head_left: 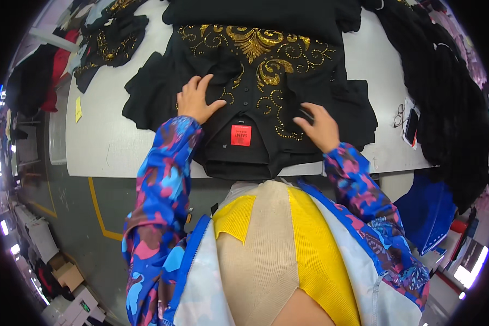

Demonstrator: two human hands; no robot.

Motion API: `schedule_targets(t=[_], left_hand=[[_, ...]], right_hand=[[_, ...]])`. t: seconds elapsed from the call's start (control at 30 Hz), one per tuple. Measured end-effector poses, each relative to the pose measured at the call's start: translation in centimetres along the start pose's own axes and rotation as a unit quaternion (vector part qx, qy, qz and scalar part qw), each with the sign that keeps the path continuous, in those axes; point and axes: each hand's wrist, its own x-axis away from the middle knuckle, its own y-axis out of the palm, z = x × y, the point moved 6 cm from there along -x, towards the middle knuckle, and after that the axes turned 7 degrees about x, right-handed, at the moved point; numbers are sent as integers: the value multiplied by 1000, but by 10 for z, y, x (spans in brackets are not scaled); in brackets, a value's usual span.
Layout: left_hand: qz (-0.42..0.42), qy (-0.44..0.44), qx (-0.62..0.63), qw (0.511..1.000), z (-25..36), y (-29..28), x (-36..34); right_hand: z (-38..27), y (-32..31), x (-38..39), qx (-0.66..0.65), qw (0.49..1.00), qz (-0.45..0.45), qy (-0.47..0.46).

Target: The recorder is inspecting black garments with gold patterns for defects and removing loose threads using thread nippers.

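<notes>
Over black top [254, 101] — left hand [196, 100], right hand [320, 128]

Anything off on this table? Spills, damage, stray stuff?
No spill or damage visible on the black garment. Mildly odd: eyeglasses and a dark phone-like object on the white table, right side, beside heaped black clothes; they look stray among garments.

far black cloth [266, 12]: cut off by the top edge | black shirt [250, 76]: far end hidden by that cloth | right hand [323, 129]: some fingertips hidden | dark slab [411, 124], right: perhaps a phone, too small to tell | left-rim clutter [42, 239]: blurred
</notes>
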Motion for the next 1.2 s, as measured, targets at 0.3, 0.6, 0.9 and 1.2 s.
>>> schedule_targets(t=[0.3, 0.6, 0.9, 1.2], left_hand=[[134, -138, 295, 936, -114, 24, -10], [269, -640, 406, 594, -276, -22, 187], [272, -298, 87, 911, -239, -82, 70], [-64, 79, 154, 983, 21, -22, 49]], right_hand=[[16, 55, -2, -18, 997, -15, 78], [16, 27, 12, 28, 996, -64, 47], [86, -21, 10, -295, 890, 101, 333], [255, -52, 167, -286, 690, 392, 537]])
